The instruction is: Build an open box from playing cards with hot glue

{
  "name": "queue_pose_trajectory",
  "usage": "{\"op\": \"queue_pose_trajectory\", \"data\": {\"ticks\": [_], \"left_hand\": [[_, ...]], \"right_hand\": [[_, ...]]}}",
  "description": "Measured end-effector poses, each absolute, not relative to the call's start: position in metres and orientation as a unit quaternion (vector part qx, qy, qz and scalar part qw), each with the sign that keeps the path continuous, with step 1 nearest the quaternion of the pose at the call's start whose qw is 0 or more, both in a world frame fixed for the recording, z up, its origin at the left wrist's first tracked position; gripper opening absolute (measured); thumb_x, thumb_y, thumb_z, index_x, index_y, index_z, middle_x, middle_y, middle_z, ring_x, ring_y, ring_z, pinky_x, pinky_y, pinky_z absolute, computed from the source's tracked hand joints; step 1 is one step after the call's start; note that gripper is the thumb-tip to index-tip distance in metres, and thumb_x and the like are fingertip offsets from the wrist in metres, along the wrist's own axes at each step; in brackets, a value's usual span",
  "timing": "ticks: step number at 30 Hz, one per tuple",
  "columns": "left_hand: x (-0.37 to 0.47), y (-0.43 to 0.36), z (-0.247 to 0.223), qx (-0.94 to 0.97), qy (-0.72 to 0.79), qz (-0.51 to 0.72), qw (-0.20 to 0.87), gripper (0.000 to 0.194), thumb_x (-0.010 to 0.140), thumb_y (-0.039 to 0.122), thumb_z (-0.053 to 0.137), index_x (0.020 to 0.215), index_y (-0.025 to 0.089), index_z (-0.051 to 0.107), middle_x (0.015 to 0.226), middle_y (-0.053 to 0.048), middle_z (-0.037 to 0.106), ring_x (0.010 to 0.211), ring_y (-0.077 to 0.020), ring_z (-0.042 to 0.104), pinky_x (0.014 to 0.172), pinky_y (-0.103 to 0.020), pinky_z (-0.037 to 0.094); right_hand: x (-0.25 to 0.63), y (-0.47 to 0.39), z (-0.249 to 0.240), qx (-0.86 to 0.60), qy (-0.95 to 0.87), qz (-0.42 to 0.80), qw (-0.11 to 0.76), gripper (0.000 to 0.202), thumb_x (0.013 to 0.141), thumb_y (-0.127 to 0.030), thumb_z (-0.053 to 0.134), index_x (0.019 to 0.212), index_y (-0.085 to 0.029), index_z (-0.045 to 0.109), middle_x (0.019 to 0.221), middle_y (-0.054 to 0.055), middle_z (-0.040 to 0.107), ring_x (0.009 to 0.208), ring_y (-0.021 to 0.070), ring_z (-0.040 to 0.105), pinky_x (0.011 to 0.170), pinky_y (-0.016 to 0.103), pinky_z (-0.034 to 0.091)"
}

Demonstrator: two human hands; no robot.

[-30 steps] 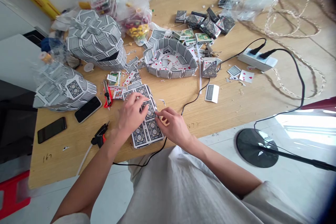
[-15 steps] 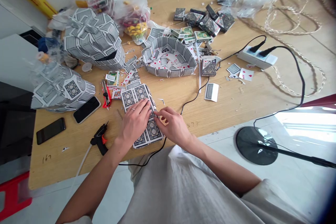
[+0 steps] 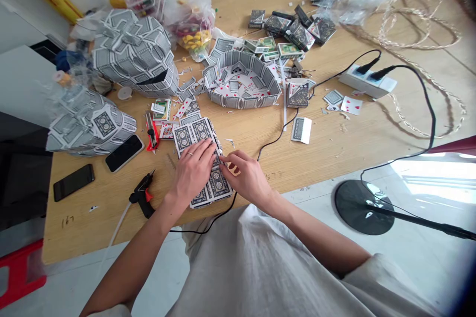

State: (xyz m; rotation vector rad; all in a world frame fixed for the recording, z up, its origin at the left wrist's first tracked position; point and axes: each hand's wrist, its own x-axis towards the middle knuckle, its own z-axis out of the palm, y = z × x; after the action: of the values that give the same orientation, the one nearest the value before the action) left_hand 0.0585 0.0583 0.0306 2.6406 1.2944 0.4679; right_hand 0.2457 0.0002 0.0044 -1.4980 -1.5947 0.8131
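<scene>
A flat panel of patterned playing cards (image 3: 218,183) lies on the wooden table close to my body. Across its middle rests my left hand (image 3: 194,167), palm down, with its fingers stretched out side by side on the cards. My right hand (image 3: 243,172) is at the panel's right edge, its thumb and index finger pinching there; what sits between the fingertips is too small to make out. A black glue gun (image 3: 143,194) lies left of the panel. Beyond the panel stands a low card-walled tray (image 3: 243,102) with loose cards inside.
Two card-covered structures (image 3: 132,52) (image 3: 91,124) stand at the left, near two phones (image 3: 124,153) (image 3: 73,182). A red cutter (image 3: 151,132) lies beside them. Black card boxes (image 3: 297,32), a power strip (image 3: 368,81) and a black cable (image 3: 277,139) are farther right.
The view has shifted slightly, so the table items appear a little to the right. Both hands keep nearly the same pose at the card panel.
</scene>
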Motion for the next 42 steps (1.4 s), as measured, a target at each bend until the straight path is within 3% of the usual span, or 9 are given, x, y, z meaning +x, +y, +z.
{"op": "queue_pose_trajectory", "data": {"ticks": [7,13,20,25,42], "left_hand": [[0.057,0.06,0.029,0.887,0.422,0.164,0.09,0.039,0.114,0.028,0.047,0.144,0.021,0.071,0.154,-0.013,0.069,0.146,-0.0297,0.063,0.124,-0.051,0.049],[0.052,0.063,0.028,0.893,0.403,0.164,0.113,0.04,0.113,0.035,0.053,0.148,0.022,0.067,0.159,-0.013,0.065,0.152,-0.0294,0.058,0.127,-0.051,0.047],[0.047,0.067,0.024,0.904,0.378,0.168,0.107,0.042,0.111,0.038,0.058,0.15,0.022,0.066,0.159,-0.013,0.065,0.151,-0.0296,0.059,0.126,-0.051,0.047],[0.046,0.067,0.023,0.912,0.36,0.179,0.076,0.042,0.111,0.035,0.059,0.149,0.017,0.065,0.156,-0.015,0.067,0.148,-0.0303,0.062,0.122,-0.052,0.051],[0.046,0.068,0.025,0.917,0.355,0.166,0.078,0.043,0.111,0.035,0.059,0.151,0.019,0.064,0.158,-0.014,0.066,0.15,-0.03,0.06,0.124,-0.053,0.049]], "right_hand": [[0.25,-0.001,0.007,-0.575,-0.582,0.397,0.416,0.015,0.095,-0.015,0.071,0.108,-0.022,0.075,0.104,0.005,0.077,0.084,0.0168,0.076,0.073,0.027,0.064],[0.254,-0.008,0.007,-0.559,-0.582,0.411,0.424,0.029,0.095,-0.014,0.066,0.12,-0.022,0.077,0.118,0.008,0.077,0.092,0.0174,0.078,0.077,0.029,0.067],[0.254,-0.012,0.003,-0.56,-0.577,0.42,0.422,0.031,0.098,-0.018,0.066,0.127,-0.02,0.078,0.129,0.011,0.079,0.094,0.0185,0.078,0.081,0.031,0.069],[0.253,-0.012,0.0,-0.558,-0.577,0.414,0.429,0.031,0.098,-0.022,0.067,0.126,-0.021,0.08,0.129,0.01,0.079,0.094,0.0191,0.08,0.082,0.032,0.07],[0.252,-0.011,-0.001,-0.561,-0.576,0.409,0.431,0.03,0.1,-0.025,0.068,0.126,-0.021,0.081,0.13,0.01,0.08,0.091,0.019,0.081,0.083,0.033,0.072]]}}
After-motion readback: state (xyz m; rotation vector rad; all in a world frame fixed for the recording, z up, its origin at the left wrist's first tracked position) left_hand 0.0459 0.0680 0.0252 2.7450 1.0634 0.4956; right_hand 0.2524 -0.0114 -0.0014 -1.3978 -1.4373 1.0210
